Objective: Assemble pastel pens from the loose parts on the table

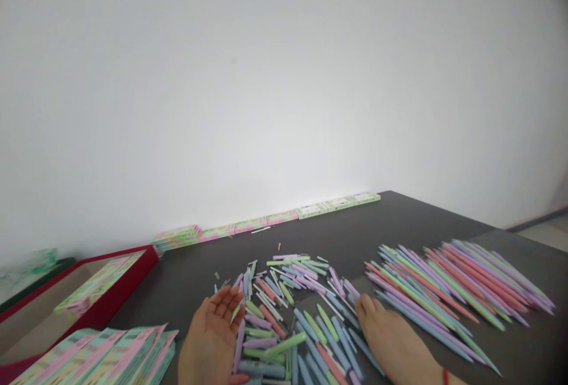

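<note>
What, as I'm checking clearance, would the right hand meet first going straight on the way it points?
Probably the purple piece in the pile, just beyond the right hand; depth is unclear.

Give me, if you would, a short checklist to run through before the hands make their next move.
1. Left hand empty: cannot tell; a green piece shows against it.
2. Right hand empty: cannot tell; mainly its back shows.
3. Loose pen parts sorted by colour: not ok; the colours lie mixed.
4. Long pens at the right laid roughly parallel: ok.
5. Red box open: ok; its inside shows.
</note>
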`<state>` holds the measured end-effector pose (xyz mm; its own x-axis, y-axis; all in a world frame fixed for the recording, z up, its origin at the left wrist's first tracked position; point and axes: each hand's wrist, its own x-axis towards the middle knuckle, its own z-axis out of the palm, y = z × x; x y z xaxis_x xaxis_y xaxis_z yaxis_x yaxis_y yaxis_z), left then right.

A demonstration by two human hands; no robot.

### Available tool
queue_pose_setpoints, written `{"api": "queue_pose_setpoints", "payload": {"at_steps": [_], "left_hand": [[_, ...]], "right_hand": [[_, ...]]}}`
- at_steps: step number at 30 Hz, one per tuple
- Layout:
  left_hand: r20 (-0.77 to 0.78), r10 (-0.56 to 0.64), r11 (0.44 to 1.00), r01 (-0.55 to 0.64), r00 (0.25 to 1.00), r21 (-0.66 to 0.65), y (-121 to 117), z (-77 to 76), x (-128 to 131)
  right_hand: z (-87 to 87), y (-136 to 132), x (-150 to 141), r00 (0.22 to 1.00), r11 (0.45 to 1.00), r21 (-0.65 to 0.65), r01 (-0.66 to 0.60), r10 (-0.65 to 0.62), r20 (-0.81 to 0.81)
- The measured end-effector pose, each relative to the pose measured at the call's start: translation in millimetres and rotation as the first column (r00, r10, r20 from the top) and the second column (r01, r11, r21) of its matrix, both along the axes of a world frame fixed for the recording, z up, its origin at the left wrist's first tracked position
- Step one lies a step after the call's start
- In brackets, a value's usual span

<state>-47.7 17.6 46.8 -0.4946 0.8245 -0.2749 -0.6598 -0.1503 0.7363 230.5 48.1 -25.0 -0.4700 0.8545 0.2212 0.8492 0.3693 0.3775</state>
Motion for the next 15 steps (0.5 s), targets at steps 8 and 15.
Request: {"api": "queue_pose_setpoints", "payload": {"at_steps": [8,15], "left_hand": [[-0.006,0.017,0.999,-0.017,1.0,0.036,-1.7,1.3,-6.6],[-0.045,0.062,0.998,-0.061,0.997,0.029,-2.3,9.4,-9.4]], "right_hand": [[4.1,14.8,6.5,0.996,0.999,-0.038,-0.007,0.003,-0.086],[5.0,5.8,0.2,0.987,0.999,-0.024,-0.038,0.034,-0.154]]}}
